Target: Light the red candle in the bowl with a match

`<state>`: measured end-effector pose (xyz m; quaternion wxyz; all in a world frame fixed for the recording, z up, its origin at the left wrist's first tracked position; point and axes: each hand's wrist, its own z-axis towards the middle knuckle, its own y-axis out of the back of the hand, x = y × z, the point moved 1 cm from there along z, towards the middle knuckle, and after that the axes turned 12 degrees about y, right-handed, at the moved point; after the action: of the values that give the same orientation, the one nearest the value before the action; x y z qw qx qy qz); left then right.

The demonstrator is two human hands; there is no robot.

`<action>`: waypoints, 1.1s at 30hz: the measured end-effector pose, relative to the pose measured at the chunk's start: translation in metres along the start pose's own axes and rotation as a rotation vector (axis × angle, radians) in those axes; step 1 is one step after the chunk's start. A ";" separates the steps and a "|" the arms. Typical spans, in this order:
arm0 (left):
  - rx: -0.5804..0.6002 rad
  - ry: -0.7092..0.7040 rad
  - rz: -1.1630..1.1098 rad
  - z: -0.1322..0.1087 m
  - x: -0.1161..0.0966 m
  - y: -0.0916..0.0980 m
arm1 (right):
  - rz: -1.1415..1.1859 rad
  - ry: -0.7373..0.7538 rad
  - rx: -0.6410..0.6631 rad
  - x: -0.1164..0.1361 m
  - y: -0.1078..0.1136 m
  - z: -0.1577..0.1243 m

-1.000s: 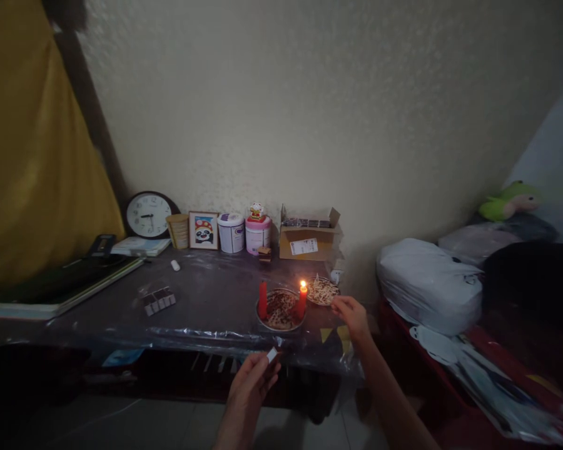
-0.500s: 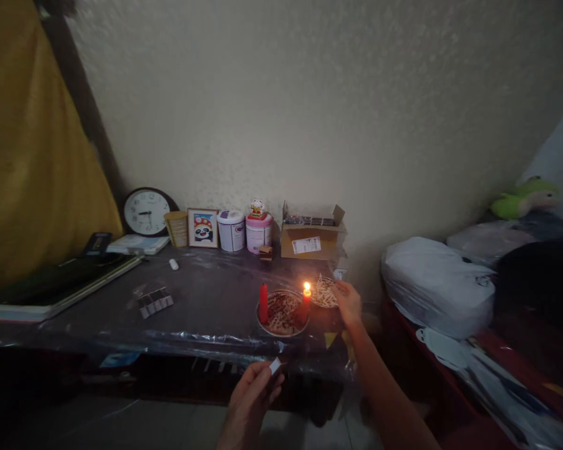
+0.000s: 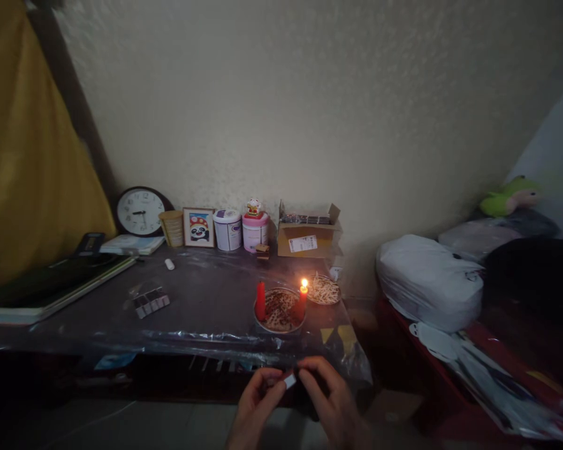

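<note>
1 matchbox (image 3: 289, 380) between 2 hands (image 3: 257, 405)

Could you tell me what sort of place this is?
Likely a dim room at home: a clock and a framed panda picture on a plastic-covered table, a plush toy at right.

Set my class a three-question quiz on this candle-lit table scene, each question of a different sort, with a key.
1. True or false: the candle on the right side of the round tray is burning.
2. What does the left hand pinch? A a spoon; B a small box; C a pencil.
3. How many candles stand in the tray?
Key: 1 true; 2 B; 3 two, counting the unlit candle on the left side.
</note>
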<state>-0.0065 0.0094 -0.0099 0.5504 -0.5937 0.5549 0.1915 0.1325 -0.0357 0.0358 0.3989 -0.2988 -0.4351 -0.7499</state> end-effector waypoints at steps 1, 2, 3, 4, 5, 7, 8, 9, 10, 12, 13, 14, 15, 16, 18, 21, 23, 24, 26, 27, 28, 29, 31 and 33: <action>-0.015 -0.038 0.027 -0.001 -0.002 -0.001 | 0.014 0.011 0.003 0.002 -0.004 -0.004; -0.029 -0.070 0.052 -0.002 -0.003 -0.002 | 0.030 0.022 0.003 0.002 -0.007 -0.006; -0.043 -0.093 0.076 -0.003 -0.004 -0.002 | 0.042 0.031 0.001 0.002 -0.008 -0.008; -0.054 -0.108 0.101 -0.003 -0.005 -0.003 | 0.051 0.036 0.001 0.001 -0.009 -0.008; -0.060 -0.117 0.124 -0.004 -0.005 -0.004 | 0.057 0.038 0.004 -0.001 -0.009 -0.009; -0.057 -0.128 0.159 -0.004 -0.004 -0.005 | 0.065 0.036 0.016 -0.004 -0.009 -0.009; -0.048 -0.133 0.172 -0.004 -0.003 -0.005 | 0.068 0.031 0.027 -0.005 -0.009 -0.008; -0.040 -0.140 0.184 -0.004 -0.003 -0.005 | 0.071 0.026 0.038 -0.007 -0.008 -0.008; -0.037 -0.150 0.193 -0.004 -0.003 -0.005 | 0.075 0.023 0.049 -0.008 -0.008 -0.009; -0.041 -0.164 0.201 -0.005 -0.004 -0.005 | 0.085 0.021 0.070 -0.009 -0.009 -0.010; -0.042 -0.167 0.201 -0.005 -0.005 -0.005 | 0.087 0.023 0.074 -0.010 -0.009 -0.010; -0.044 -0.166 0.201 -0.006 -0.007 -0.005 | 0.089 0.024 0.075 -0.010 -0.010 -0.010; -0.039 -0.154 0.205 -0.007 -0.008 -0.005 | 0.090 0.025 0.073 -0.010 -0.010 -0.011; -0.028 -0.137 0.214 -0.008 -0.010 -0.005 | 0.092 0.025 0.073 -0.010 -0.010 -0.011; 0.001 -0.109 0.240 -0.009 -0.013 -0.006 | 0.100 0.026 0.074 -0.010 -0.011 -0.012; 0.005 -0.141 0.238 -0.008 -0.012 -0.006 | 0.104 0.031 0.079 -0.009 -0.011 -0.012; -0.011 -0.170 0.218 -0.005 -0.007 -0.005 | 0.103 0.031 0.087 -0.011 -0.011 -0.012; -0.015 -0.171 0.210 -0.003 -0.004 -0.005 | 0.103 0.030 0.093 -0.012 -0.011 -0.012; -0.006 -0.166 0.207 0.001 0.002 -0.004 | 0.099 0.030 0.108 -0.015 -0.012 -0.012; -0.001 -0.174 0.212 0.004 0.005 -0.003 | 0.095 0.032 0.116 -0.016 -0.012 -0.011; 0.002 -0.184 0.220 0.006 0.007 -0.002 | 0.092 0.037 0.123 -0.018 -0.012 -0.011; 0.002 -0.198 0.231 0.008 0.009 -0.001 | 0.091 0.041 0.127 -0.020 -0.012 -0.010; -0.005 -0.217 0.250 0.011 0.011 0.001 | 0.085 0.050 0.130 -0.022 -0.011 -0.009; -0.015 -0.231 0.264 0.012 0.012 0.003 | 0.081 0.053 0.132 -0.022 -0.011 -0.009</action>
<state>-0.0002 0.0151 -0.0253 0.5763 -0.4937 0.5596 0.3331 0.1333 -0.0325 0.0096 0.4592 -0.2695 -0.4602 -0.7104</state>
